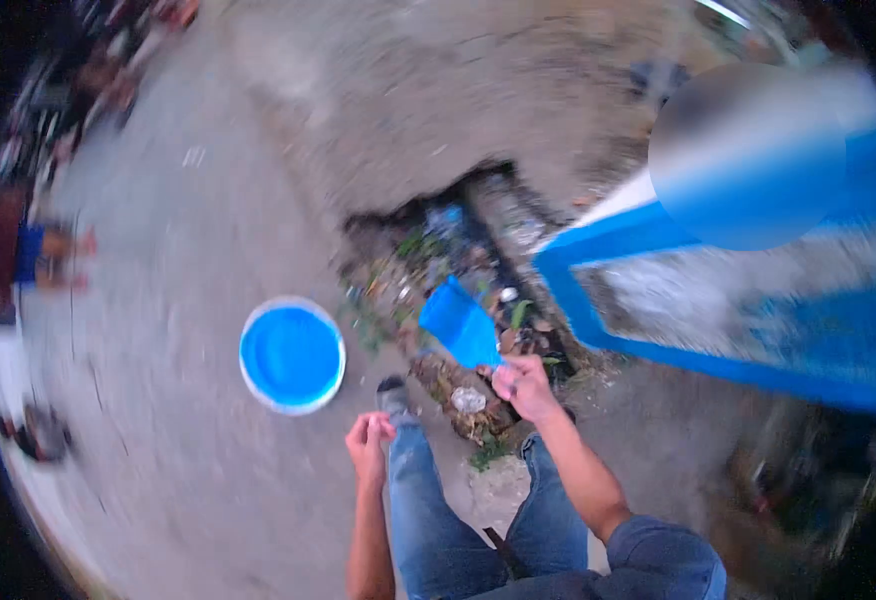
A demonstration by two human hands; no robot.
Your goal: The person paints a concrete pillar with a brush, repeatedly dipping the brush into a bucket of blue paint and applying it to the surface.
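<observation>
The blue sleeve [663, 560] of the person's right arm is sitting closest to the lens, at the bottom of the view, well to the right of and below the blue basin [291, 355]. The jeans [438, 520] are showing beside it, lower right of the basin, and one dark shoe [393, 392] is planting on the ground just right of the basin's rim.

The right hand [523, 385] is reaching out to the right of the basin, its fingers clenching around the narrow end of a blue scoop [461, 325]. The scoop is tilting up and to the left from that hand, its wide end hanging in the air near the basin's right side and apart from it.

The left hand [370, 440] is hanging lower right of the basin, nearer to it than the right hand. Its fingers are curling in on themselves, and nothing is showing inside them.

The basin itself is lying flat on bare grey ground, round, pale-rimmed and mouth up.

A dark ditch [458, 240] choked with leaves and litter is running up and to the right of the basin, passing behind the scoop. A blue-framed structure [598, 330] is standing farther right of the basin, past the ditch. Everything beyond it is blurring too much to tell.
</observation>
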